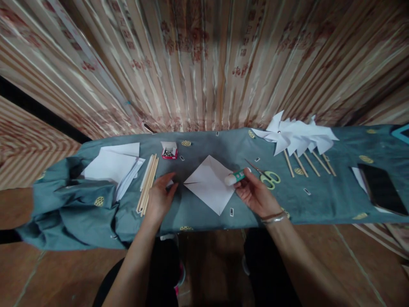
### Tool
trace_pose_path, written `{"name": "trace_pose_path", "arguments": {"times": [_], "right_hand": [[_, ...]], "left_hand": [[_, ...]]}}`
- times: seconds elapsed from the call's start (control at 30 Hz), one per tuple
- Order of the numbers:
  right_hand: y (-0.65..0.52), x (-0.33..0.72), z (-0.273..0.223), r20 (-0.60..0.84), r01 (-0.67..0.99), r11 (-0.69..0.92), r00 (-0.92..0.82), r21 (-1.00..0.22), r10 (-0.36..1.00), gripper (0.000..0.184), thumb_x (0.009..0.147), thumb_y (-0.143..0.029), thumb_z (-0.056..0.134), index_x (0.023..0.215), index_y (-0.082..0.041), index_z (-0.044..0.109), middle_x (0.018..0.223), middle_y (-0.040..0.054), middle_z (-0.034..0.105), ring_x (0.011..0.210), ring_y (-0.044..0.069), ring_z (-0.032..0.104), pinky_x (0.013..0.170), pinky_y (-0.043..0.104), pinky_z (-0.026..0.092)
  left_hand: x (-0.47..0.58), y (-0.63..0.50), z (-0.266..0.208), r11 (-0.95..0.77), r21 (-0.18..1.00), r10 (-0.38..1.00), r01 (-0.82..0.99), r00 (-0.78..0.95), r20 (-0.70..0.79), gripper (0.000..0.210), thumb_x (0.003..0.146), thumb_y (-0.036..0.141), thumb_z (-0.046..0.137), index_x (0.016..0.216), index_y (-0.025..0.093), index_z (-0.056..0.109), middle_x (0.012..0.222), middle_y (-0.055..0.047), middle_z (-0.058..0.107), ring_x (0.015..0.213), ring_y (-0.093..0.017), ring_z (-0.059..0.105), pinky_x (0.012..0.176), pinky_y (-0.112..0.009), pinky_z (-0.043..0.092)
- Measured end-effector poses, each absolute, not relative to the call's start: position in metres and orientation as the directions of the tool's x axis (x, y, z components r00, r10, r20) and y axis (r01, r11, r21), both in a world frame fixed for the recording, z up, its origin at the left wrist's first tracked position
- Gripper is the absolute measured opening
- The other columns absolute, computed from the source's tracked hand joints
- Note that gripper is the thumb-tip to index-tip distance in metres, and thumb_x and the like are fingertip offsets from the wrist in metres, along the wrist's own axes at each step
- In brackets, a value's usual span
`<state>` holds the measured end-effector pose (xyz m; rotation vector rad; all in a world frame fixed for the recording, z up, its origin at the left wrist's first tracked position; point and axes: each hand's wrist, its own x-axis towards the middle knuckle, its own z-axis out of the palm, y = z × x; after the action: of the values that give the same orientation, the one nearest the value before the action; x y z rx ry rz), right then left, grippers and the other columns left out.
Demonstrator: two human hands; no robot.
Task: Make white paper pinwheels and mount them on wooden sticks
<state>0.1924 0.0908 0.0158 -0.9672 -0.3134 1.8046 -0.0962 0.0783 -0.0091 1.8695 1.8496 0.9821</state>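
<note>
A glue stick (238, 176) with a green label is in my right hand (257, 194), its whitish end over the right corner of a square white paper (209, 183). That paper lies flat like a diamond, with slits at its corners. My left hand (161, 196) is curled off its left corner, beside several thin wooden sticks (148, 183). A small white piece (169, 183) shows between the left thumb and forefinger; its kind is unclear. Green-handled scissors (270, 177) lie just beyond my right hand.
White paper sheets (111, 164) lie at the left. A small red box (169, 151) of metal pins stands behind the sticks. Several paper pinwheels (297, 134) on sticks rest at the back right. A dark phone or tablet (381, 187) lies on paper near the right end of the cloth-covered table (322, 196).
</note>
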Motion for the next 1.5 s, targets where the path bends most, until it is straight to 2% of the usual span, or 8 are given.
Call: {"name": "trace_pose_path", "arguments": {"times": [0.17,0.37,0.47,0.53,0.67,0.83,1.1,1.5], "right_hand": [[0.094,0.198,0.009,-0.431,-0.668,-0.499,-0.284,-0.552,0.857,0.015,0.077,-0.031,0.076,0.083,-0.019,0.068,0.078,0.0000,0.071,0.053,0.008,0.059,0.042,0.018,0.051],[0.099,0.206,0.006,-0.472,-0.654,-0.490,-0.224,-0.576,0.853,0.018,0.076,-0.033,0.076,0.076,-0.019,0.066,0.068,-0.0020,0.069,0.050,0.008,0.059,0.042,0.016,0.050],[0.100,0.201,0.008,-0.445,-0.594,-0.395,-0.070,-0.701,0.893,0.019,0.073,-0.034,0.079,0.075,-0.019,0.068,0.067,-0.0020,0.069,0.052,0.007,0.061,0.046,0.014,0.051],[0.101,0.195,0.010,-0.406,-0.531,-0.336,0.015,-0.778,0.914,0.023,0.069,-0.034,0.082,0.079,-0.018,0.069,0.070,-0.0018,0.070,0.054,0.007,0.062,0.049,0.014,0.051],[0.106,0.183,0.010,-0.289,-0.352,-0.239,0.094,-0.905,0.953,0.033,0.063,-0.041,0.084,0.082,-0.018,0.070,0.070,-0.0011,0.069,0.056,0.009,0.061,0.050,0.018,0.050],[0.111,0.172,0.005,-0.133,-0.024,-0.131,0.139,-0.991,0.981,0.033,0.070,-0.048,0.077,0.082,-0.020,0.065,0.068,-0.0007,0.067,0.058,0.012,0.060,0.054,0.025,0.048],[0.113,0.165,-0.007,-0.061,0.227,-0.077,0.076,-0.971,0.995,0.029,0.079,-0.047,0.069,0.084,-0.020,0.059,0.072,-0.0004,0.064,0.061,0.014,0.059,0.056,0.027,0.047],[0.110,0.158,0.006,0.103,0.610,0.072,0.015,-0.789,0.995,0.027,0.082,-0.045,0.064,0.085,-0.019,0.058,0.063,-0.0019,0.061,0.055,0.014,0.055,0.054,0.027,0.040]], "left_hand": [[-0.092,0.088,-0.022,-0.217,0.560,0.944,0.799,0.026,0.328,0.034,0.087,0.029,0.050,0.115,0.017,0.065,0.121,-0.012,0.067,0.114,-0.028,0.060,0.100,-0.049,0.047],[-0.057,0.079,-0.002,-0.317,0.474,0.880,0.821,0.069,0.469,0.035,0.093,0.030,0.049,0.126,0.020,0.056,0.138,-0.013,0.053,0.129,-0.026,0.048,0.106,-0.049,0.042],[-0.025,0.069,0.000,-0.495,0.406,0.851,0.768,0.336,0.403,0.033,0.095,0.026,0.044,0.125,0.021,0.058,0.138,-0.012,0.054,0.133,-0.025,0.044,0.108,-0.047,0.040],[-0.008,0.063,-0.003,-0.523,0.382,0.850,0.762,0.435,0.296,0.040,0.094,0.033,0.047,0.131,0.019,0.055,0.145,-0.015,0.046,0.140,-0.030,0.034,0.112,-0.055,0.032],[0.004,0.060,-0.010,-0.460,0.359,0.888,0.812,0.428,0.170,0.047,0.091,0.042,0.053,0.133,0.021,0.055,0.149,-0.019,0.041,0.144,-0.037,0.025,0.112,-0.064,0.021],[-0.003,0.062,-0.013,-0.457,0.341,0.889,0.821,0.435,0.143,0.047,0.091,0.046,0.052,0.132,0.024,0.056,0.150,-0.018,0.039,0.144,-0.037,0.024,0.112,-0.064,0.019],[-0.004,0.060,-0.012,-0.470,0.351,0.882,0.810,0.452,0.137,0.048,0.089,0.048,0.053,0.131,0.025,0.056,0.151,-0.017,0.038,0.144,-0.037,0.025,0.111,-0.065,0.020],[-0.007,0.059,-0.011,-0.448,0.398,0.890,0.800,0.442,0.112,0.046,0.088,0.050,0.055,0.128,0.028,0.059,0.153,-0.017,0.034,0.145,-0.038,0.023,0.111,-0.068,0.017]]}}
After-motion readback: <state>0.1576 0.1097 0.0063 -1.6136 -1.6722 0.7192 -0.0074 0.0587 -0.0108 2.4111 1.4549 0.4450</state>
